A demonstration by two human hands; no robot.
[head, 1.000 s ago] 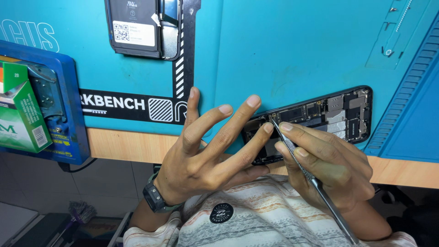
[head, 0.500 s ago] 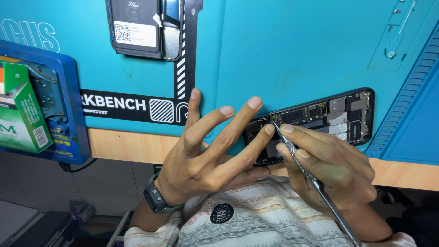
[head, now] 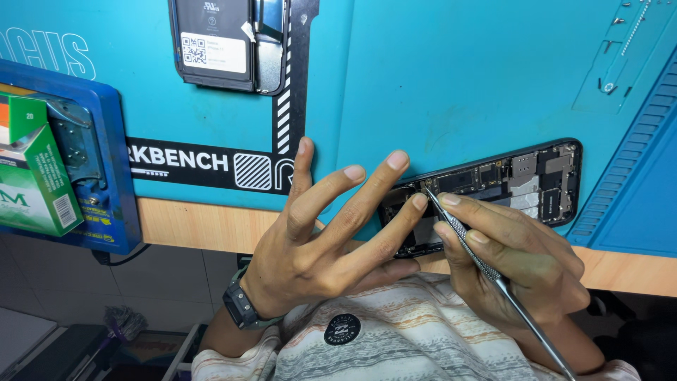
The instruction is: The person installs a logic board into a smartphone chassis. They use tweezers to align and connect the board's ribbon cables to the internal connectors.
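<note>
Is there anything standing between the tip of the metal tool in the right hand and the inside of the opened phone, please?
Nothing visible does. The metal tool in the right hand has its tip already at the opened phone. The left hand steadies the phone beside the tip, its fingertips not across it.

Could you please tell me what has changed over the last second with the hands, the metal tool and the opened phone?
Almost nothing has visibly changed. The right hand still grips the thin metal tool with its tip at the upper left of the opened phone, and the left hand still steadies the phone's left end with fingers spread. The phone has not shifted on the blue mat.
</note>
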